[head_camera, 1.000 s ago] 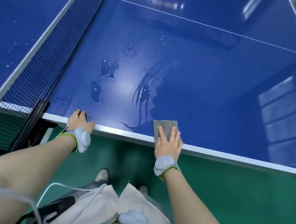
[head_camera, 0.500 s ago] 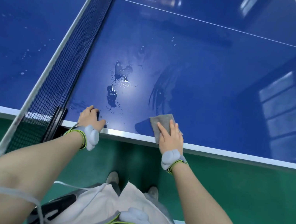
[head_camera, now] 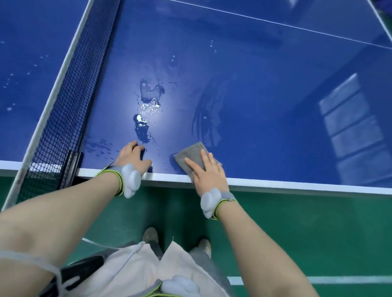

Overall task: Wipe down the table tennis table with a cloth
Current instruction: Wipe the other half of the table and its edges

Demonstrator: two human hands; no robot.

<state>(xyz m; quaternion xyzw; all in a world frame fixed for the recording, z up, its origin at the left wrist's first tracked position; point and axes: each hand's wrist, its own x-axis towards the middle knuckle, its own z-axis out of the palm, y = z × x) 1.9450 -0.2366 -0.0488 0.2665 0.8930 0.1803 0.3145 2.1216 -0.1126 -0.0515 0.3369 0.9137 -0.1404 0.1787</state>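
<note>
Grey cloth [head_camera: 189,156] flat on the table [head_camera: 273,104], at the near edge, right of the net [head_camera: 75,93]. Pressed down by the right hand [head_camera: 208,172] with straight fingers, not gripped. Left hand [head_camera: 133,155] just beside the near edge too, between cloth and net, fingers bent down onto the wet surface, holding nothing. Puddles [head_camera: 144,112] and scattered drops between the two hands and further in, not yet wiped. Faint streaks [head_camera: 208,114] beyond the cloth, probably from wiping already done there. Small drops also on the far side of the net. Judged from this: only a small part finished, most of the near half and all of the other half left to wipe.
</note>
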